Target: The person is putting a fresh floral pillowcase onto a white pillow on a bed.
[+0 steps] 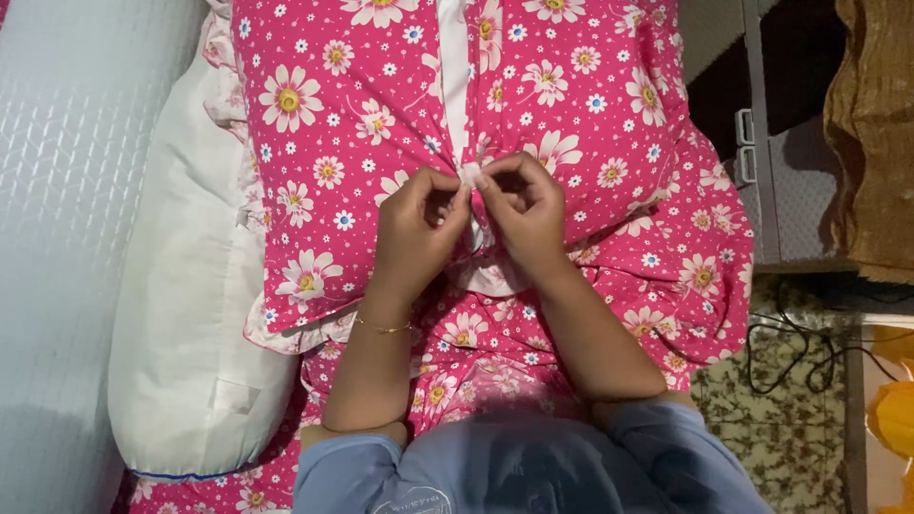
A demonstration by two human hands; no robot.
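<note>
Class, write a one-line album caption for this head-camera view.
Left hand and right hand pinch the white centre strip of a pink daisy-print pillowcase, a plain white pillow alongside.

Under my fingers (455, 195) the pink floral pillowcase (362, 124) is matt woven cloth with a white cloth strip (455, 67). Left of it, the plain white pillow (186, 314) looks smooth, faintly sheened fabric.

Left hand (419, 224) and right hand (524, 205) pinched a white tie (470, 174) at the opening of the pink flowered pillowcase (590, 105). White pillow (190, 314) lay beside it.
</note>
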